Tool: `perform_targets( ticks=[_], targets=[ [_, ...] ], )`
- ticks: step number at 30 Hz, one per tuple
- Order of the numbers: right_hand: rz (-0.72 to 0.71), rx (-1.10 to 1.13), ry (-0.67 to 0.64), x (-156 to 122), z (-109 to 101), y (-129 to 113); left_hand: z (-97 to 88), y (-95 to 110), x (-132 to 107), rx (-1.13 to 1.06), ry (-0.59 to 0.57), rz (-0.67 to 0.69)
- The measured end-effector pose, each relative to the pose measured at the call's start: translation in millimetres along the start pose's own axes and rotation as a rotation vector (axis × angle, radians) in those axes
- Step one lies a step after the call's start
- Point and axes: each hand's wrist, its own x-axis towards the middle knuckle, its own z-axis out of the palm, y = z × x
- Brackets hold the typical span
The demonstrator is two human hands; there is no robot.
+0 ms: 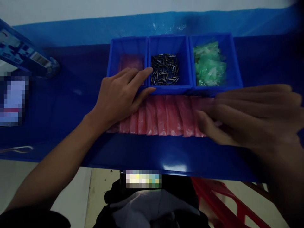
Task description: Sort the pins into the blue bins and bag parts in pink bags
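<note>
My left hand [122, 91] rests over the front edge of the left blue bin [128, 42], thumb and index finger apart, holding nothing that I can see. Below it runs a row of flat pink plastic bags [163, 117], lying overlapped side by side on the table. My right hand [251, 117] is at the right end of this row, its thumb near the last bags. Motion smears its fingers, so I cannot make out whether it grips a bag. Inside the left bin lie more pink bags [130, 61], partly hidden by my left hand.
The middle bin holds many small metal rivet-like pins [165, 69]; the right bin holds green plastic bags [210, 66]. A blue printed package [26, 50] is at the far left of the blue table [142, 155]. A red plastic stool [220, 196] stands below the front edge.
</note>
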Motion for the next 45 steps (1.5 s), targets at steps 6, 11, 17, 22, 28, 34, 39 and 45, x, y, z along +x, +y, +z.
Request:
perform_targets(
  ticks=[6, 11, 17, 22, 28, 34, 39, 45],
  targets=[
    [-0.005, -0.212, -0.307, -1.8, -0.3, -8.1, -2.7, -1.1, 2.5, 0.136, 0.044, 0.117],
    [0.034, -0.633, -0.588, 2.6, -2.0, -14.1, -1.9, 1.2, 1.2, 0.178, -0.013, 0.082],
    [0.210, -0.585, -0.714, 10.5, -1.1, -18.4, -1.3, 2.0, 0.7, 0.148, -0.019, 0.083],
    [0.241, -0.532, -0.699, 15.8, -2.8, -17.0, -2.6, -3.7, 1.4, 0.133, -0.004, 0.111],
    [0.226, -0.492, -0.625, 10.7, -7.2, -8.7, 0.1, -12.2, 0.9, 0.166, 0.068, 0.222],
    [0.253, -0.516, -0.730, 7.7, -4.8, -0.9, 2.9, -14.2, 0.8, 0.193, 0.098, 0.244],
    [0.246, -0.080, -0.581, 12.8, -18.6, -11.5, -4.7, -7.8, 0.7, 0.147, 0.251, 0.345],
    [0.344, 0.265, -0.020, 3.4, -18.8, -37.9, -17.2, 28.1, -6.4, -0.291, 0.337, 0.344]
  ],
)
